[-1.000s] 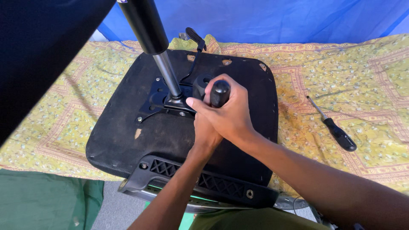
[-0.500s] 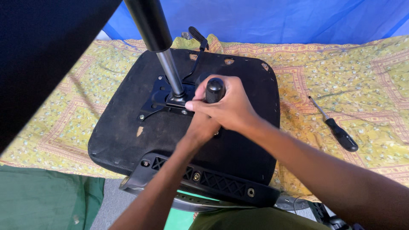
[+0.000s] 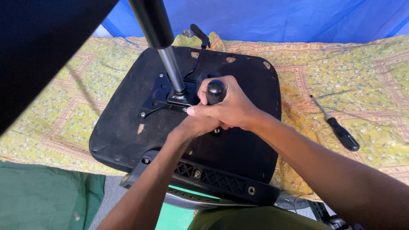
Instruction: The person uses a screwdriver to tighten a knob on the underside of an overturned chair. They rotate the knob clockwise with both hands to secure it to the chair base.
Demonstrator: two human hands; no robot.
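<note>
right hand [image 3: 228, 108] gripping black handle [image 3: 215, 90] (upright), upturned chair seat [image 3: 128, 127]

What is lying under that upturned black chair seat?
The chair seat rests on a yellow patterned cloth, spread well beyond it. Whatever is beneath the cloth stays covered.

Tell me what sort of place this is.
Probably a makeshift home repair spot, not a proper workshop. An upturned office chair seat lies on a yellow patterned cloth, a blue sheet hangs behind, and a screwdriver lies loose on the cloth.
</note>
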